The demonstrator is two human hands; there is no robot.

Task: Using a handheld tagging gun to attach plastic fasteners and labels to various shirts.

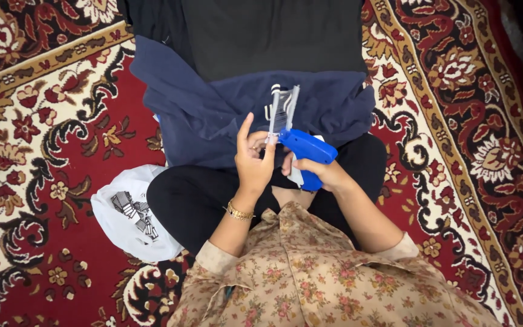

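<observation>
Tagging gun point(307, 147) gripped in my right hand point(328, 172).
My left hand point(253, 158) pinches its fastener strip point(283, 108) beside it; strip half seated, navy garment point(213, 109) untagged.

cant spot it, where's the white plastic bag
In the head view, the white plastic bag lies on the patterned carpet at the person's left side, against the black-trousered knee.

A red patterned carpet point(49, 121) bears a white plastic bag point(129, 213) and dark folded garments point(213, 109).
</observation>
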